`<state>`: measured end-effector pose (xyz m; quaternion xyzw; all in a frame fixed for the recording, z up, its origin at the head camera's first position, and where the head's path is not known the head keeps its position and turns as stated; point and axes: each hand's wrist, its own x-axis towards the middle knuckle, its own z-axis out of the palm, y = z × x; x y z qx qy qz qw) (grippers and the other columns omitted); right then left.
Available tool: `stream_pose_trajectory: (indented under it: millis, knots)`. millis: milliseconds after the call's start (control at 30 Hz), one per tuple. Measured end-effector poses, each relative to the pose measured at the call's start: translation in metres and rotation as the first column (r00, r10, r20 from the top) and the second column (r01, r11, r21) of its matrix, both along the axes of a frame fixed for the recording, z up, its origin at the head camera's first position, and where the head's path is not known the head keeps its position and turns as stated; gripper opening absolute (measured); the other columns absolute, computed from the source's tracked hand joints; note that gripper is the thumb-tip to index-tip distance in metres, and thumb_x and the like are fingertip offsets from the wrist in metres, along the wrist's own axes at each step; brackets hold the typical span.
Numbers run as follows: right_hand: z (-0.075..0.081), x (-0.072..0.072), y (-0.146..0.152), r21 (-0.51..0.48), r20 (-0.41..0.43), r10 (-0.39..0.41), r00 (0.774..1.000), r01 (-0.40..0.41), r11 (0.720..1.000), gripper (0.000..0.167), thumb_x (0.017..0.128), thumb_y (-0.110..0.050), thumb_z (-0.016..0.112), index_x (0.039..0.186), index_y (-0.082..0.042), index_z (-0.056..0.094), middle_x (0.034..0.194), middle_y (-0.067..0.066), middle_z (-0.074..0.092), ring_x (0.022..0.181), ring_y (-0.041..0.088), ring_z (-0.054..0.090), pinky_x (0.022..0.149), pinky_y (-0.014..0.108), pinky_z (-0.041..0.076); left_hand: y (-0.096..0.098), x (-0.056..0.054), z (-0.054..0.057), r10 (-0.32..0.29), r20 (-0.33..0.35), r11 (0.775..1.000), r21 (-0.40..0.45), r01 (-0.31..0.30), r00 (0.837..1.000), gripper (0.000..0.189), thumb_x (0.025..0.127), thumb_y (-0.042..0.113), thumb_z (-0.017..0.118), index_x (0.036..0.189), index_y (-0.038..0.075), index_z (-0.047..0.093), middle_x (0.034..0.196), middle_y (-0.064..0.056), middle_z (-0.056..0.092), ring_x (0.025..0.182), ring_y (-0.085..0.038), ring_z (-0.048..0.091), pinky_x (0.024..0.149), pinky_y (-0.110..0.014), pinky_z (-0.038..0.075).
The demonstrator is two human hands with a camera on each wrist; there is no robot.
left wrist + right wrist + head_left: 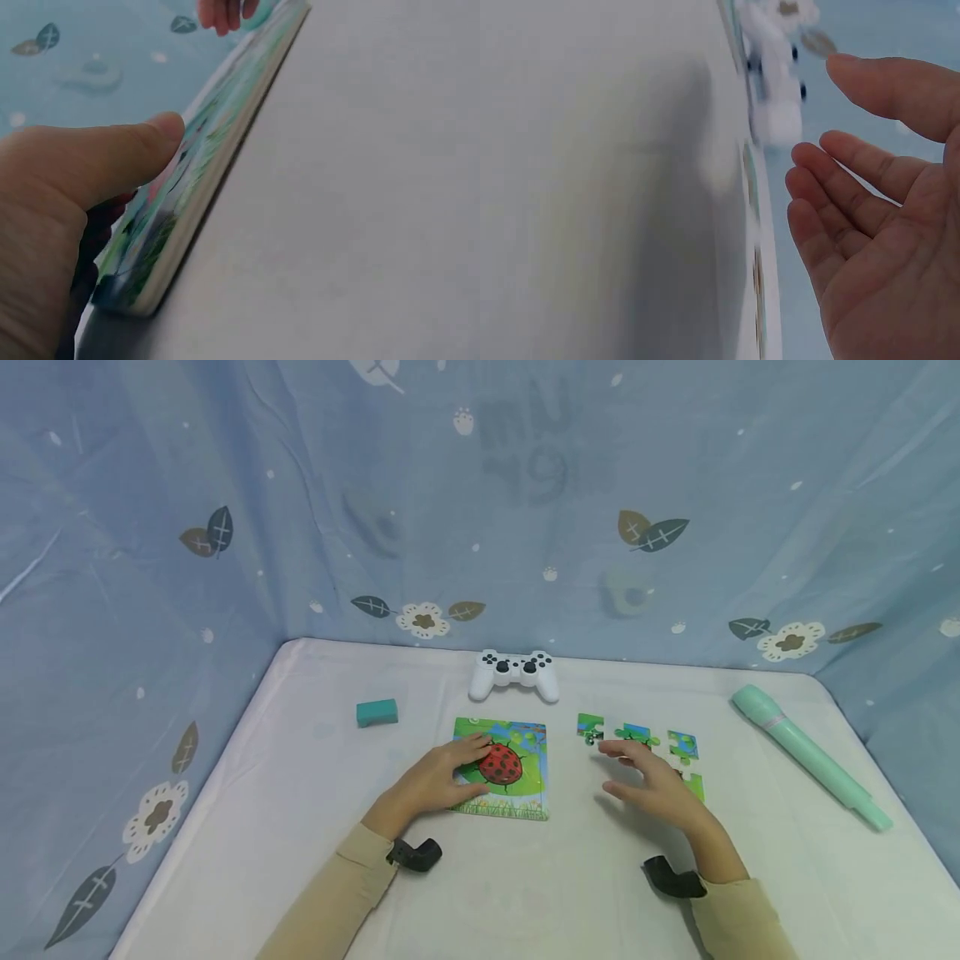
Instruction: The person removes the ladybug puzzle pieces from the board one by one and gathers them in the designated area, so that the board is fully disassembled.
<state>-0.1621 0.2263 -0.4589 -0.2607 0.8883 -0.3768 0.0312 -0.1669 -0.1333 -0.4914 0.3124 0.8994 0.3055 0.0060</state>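
A square picture puzzle board [529, 789] with a red ladybug on green lies flat on the white table. My left hand [438, 777] rests over its left side, fingers spread on the picture and the thumb near its lower part. In the left wrist view, the thumb [142, 150] lies across the board's near edge [217, 161]. Right of the board, my right hand [656, 785] hovers with fingers relaxed and nothing held. Loose jigsaw pieces lie beyond and beside it, among them a corner piece [683, 744] and a green-blue piece [589, 723]; the hand partly hides others.
A white game controller [514, 672] lies behind the board. To the left is a small teal block [377, 712]. A mint-green microphone-shaped object [813, 756] lies along the right side. Blue patterned cloth [480, 510] hangs around the table's back and sides.
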Motion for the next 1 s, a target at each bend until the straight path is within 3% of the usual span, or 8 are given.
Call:
stream_pose_trajectory:
  millis: [133,467,700,1000]
  knots:
    - [0.001,-0.005,-0.029,0.002,0.074,0.042,0.996,-0.042,0.999,0.054,0.086,-0.018,0.07,0.134,-0.005,0.049,0.133,0.012,0.055,0.12,0.032,0.053,0.101,0.05,0.044,-0.007,-0.002,-0.001,0.022,0.019,1.0,0.01,-0.022,1.0,0.065,0.084,0.04,0.069,0.136,0.007,0.052,0.147,-0.007,0.044,0.137,-0.025,0.039,0.111,-0.043,0.036]
    - [0.005,-0.014,-0.097,-0.067,0.09,0.211,0.973,-0.205,0.976,0.059,0.084,-0.013,0.071,0.135,0.005,0.045,0.137,0.018,0.05,0.124,0.032,0.05,0.103,0.046,0.044,-0.008,-0.003,0.0,0.004,0.008,0.999,-0.035,-0.003,1.0,0.063,0.085,0.04,0.068,0.135,0.004,0.052,0.145,-0.007,0.046,0.137,-0.026,0.038,0.111,-0.043,0.036]
    - [-0.001,-0.018,-0.129,0.009,0.082,0.202,0.976,-0.204,0.979,0.063,0.085,-0.019,0.07,0.137,0.003,0.043,0.136,0.017,0.049,0.12,0.03,0.05,0.099,0.048,0.045,-0.009,-0.004,0.001,-0.014,-0.013,0.998,-0.056,0.013,1.0,0.063,0.087,0.042,0.065,0.136,0.005,0.052,0.145,-0.007,0.045,0.138,-0.026,0.037,0.111,-0.043,0.036]
    - [-0.011,-0.018,-0.137,0.08,0.084,0.121,0.989,-0.127,0.989,0.063,0.083,-0.018,0.072,0.138,-0.004,0.045,0.133,0.015,0.045,0.115,0.025,0.049,0.096,0.043,0.046,-0.008,-0.004,-0.002,-0.015,-0.001,0.998,-0.064,0.015,1.0,0.062,0.087,0.04,0.066,0.136,0.006,0.051,0.145,-0.006,0.045,0.138,-0.027,0.038,0.112,-0.044,0.035]
